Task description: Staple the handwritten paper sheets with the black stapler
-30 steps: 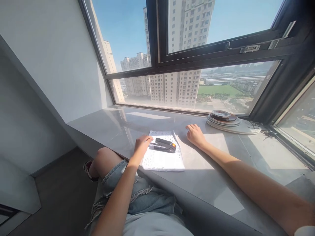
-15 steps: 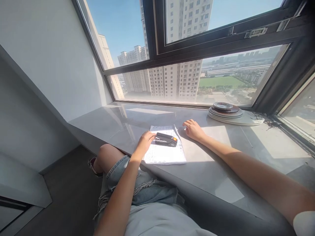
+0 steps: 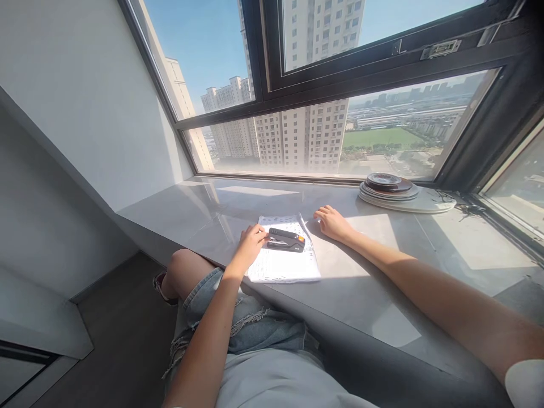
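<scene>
A black stapler (image 3: pixel 287 240) with an orange patch at its right end lies across a stack of printed paper sheets (image 3: pixel 283 267). My left hand (image 3: pixel 250 246) is closed on the stapler's left end, thumb and fingers pinching it. The stapler's two arms lie close together, with a thin bright strip between them. My right hand (image 3: pixel 334 224) rests on the grey ledge (image 3: pixel 340 272) just right of the paper, fingers loosely bent and apart, holding nothing. Its palm is hidden. The upper right edge of the paper curls up slightly.
A pile of plates (image 3: pixel 389 188) stands at the back right on a pale board (image 3: pixel 437 203), with a dark cord (image 3: pixel 471 209) beside it. The dark-framed window (image 3: pixel 306 107) borders the back of the ledge. My knee (image 3: pixel 187 262) is against the ledge's front edge.
The stapler's arms have come closer together in my left hand's pinch. My right hand has stayed in place; the whole view has shifted slightly.
</scene>
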Action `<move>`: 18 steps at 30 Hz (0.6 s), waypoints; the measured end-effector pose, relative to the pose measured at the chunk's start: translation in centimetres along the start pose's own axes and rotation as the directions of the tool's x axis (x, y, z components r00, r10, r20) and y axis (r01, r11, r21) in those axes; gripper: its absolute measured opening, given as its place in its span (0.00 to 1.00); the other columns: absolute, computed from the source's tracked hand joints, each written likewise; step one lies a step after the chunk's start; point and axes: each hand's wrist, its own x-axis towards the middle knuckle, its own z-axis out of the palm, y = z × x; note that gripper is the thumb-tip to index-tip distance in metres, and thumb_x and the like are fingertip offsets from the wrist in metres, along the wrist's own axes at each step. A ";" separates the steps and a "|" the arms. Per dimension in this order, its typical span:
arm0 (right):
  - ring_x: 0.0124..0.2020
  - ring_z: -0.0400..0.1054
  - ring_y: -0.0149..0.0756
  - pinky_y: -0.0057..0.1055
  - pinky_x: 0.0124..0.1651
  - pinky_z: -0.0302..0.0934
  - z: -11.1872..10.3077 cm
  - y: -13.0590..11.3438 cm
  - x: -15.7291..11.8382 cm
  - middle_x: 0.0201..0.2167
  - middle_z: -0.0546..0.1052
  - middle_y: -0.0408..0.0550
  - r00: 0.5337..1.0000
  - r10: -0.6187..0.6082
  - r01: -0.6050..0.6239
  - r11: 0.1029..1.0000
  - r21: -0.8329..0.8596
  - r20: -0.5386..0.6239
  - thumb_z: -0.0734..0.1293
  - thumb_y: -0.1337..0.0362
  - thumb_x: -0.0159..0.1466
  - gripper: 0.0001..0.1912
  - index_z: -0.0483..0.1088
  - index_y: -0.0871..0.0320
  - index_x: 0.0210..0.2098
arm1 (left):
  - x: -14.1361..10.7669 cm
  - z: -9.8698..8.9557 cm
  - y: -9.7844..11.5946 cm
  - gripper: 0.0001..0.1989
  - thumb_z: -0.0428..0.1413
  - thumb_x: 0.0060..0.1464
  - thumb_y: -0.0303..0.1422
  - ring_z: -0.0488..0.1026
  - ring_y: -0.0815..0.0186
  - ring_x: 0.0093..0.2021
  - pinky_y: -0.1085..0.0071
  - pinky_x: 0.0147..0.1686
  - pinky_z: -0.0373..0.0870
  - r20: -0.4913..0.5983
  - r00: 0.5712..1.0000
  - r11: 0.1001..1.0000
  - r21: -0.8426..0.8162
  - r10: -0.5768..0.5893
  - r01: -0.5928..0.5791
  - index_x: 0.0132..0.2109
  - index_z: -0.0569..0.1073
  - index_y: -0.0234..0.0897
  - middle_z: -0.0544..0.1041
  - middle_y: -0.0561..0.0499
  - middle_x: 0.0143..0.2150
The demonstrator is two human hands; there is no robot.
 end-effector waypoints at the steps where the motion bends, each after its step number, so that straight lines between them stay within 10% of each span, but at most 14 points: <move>1: 0.49 0.65 0.48 0.36 0.51 0.59 0.0 0.0 0.0 0.46 0.79 0.57 1.000 -0.006 0.006 1.000 0.001 0.003 0.60 0.79 0.61 0.19 0.77 0.61 0.45 | 0.0 0.1 -0.1 0.08 0.58 0.69 0.28 0.74 0.57 0.53 0.59 0.60 0.66 -0.003 1.000 1.000 0.000 0.005 -0.005 0.43 0.82 0.43 0.79 0.49 0.49; 13: 0.48 0.65 0.48 0.36 0.51 0.60 -0.2 -0.2 -0.1 0.45 0.79 0.57 1.000 -0.012 0.012 1.000 0.004 0.008 0.60 0.79 0.62 0.18 0.77 0.61 0.45 | -0.3 0.5 -0.4 0.10 0.59 0.69 0.31 0.74 0.56 0.53 0.59 0.61 0.67 -0.017 1.000 1.000 -0.018 0.002 -0.002 0.39 0.83 0.43 0.79 0.48 0.47; 18: 0.48 0.67 0.49 0.38 0.52 0.61 -1.1 -0.7 -0.2 0.45 0.79 0.58 0.999 0.017 -0.016 1.000 0.022 -0.044 0.60 0.74 0.67 0.16 0.76 0.60 0.47 | -0.1 -0.1 -0.2 0.10 0.59 0.68 0.32 0.75 0.54 0.57 0.60 0.61 0.68 -0.129 0.976 0.984 -0.064 -0.175 0.168 0.53 0.83 0.44 0.81 0.45 0.52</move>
